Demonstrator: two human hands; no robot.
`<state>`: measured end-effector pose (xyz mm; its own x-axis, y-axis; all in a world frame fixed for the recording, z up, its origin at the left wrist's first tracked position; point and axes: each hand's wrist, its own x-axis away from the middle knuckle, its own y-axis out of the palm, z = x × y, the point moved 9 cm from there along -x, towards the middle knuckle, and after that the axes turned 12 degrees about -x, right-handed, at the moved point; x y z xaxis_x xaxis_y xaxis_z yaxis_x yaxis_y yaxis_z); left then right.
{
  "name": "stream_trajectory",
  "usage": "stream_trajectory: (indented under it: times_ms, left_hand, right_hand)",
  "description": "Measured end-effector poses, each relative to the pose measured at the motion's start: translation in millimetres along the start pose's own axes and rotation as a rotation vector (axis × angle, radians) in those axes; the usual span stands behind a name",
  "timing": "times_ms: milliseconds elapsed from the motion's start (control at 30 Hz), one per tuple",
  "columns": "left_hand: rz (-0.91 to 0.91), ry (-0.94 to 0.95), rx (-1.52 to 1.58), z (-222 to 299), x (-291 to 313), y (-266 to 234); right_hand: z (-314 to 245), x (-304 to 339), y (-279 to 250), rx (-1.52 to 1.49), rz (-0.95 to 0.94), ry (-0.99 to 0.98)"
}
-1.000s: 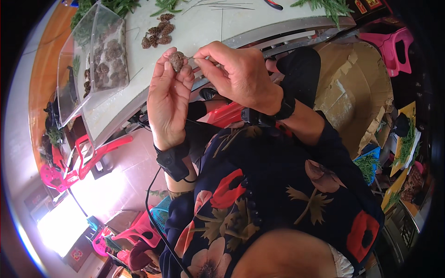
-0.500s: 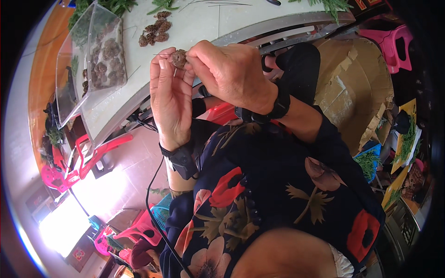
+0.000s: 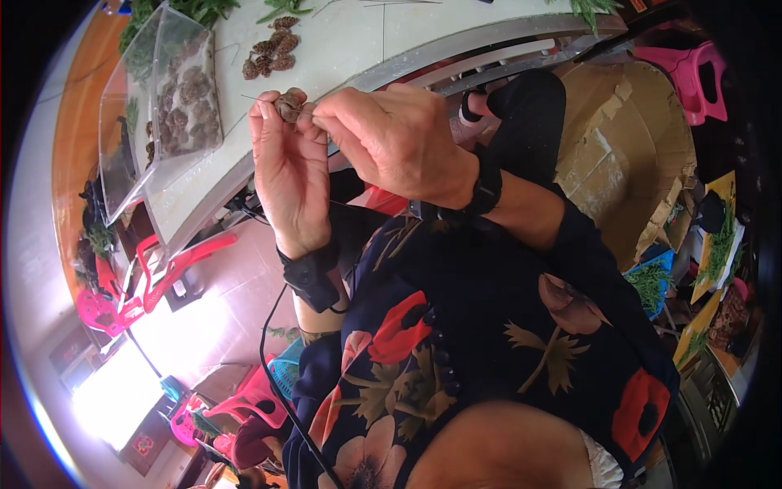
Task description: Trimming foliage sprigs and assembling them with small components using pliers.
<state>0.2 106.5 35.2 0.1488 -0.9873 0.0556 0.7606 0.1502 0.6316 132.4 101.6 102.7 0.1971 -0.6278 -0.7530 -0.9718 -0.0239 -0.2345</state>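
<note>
Between the thumb and fingertips of my left hand (image 3: 292,175) sits a small brown pinecone (image 3: 288,107), just off the table's near edge. A thin wire (image 3: 252,98) sticks out from its left side. My right hand (image 3: 399,147) is closed in a pinch just right of the cone, on what looks like the wire's other end. Its fingertips are a little apart from the cone. Beyond my hands, several loose pinecones (image 3: 275,49) lie in a cluster on the white tabletop (image 3: 342,37).
A clear plastic box (image 3: 213,98) with several pinecones stands at the left of the table. Green sprigs (image 3: 590,12) lie along the far side. Below the table edge are a cardboard box (image 3: 623,163) and a pink stool (image 3: 700,81) to the right.
Both hands have shifted slightly left with the pinecone, which has turned. My right fingertips have drawn away from the cone, and more wire shows on its left.
</note>
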Motion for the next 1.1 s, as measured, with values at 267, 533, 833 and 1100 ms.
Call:
stream_trajectory:
  times_ms: [267,533,833,1100]
  left_hand:
    - [-0.226,-0.249,0.362,-19,0,10]
    - [-0.158,-0.154,0.177,-20,7,9]
    - [-0.093,-0.068,-0.054,-20,14,4]
    - [-0.121,-0.088,-0.082,-34,15,-2]
  right_hand:
    - [14,0,-3,-0.071,-0.005,0.013]
    - [28,-6,-9,-0.102,-0.091,0.011]
    - [32,-3,-5,-0.143,-0.206,0.036]
    - [35,3,0,-0.194,-0.266,-0.014]
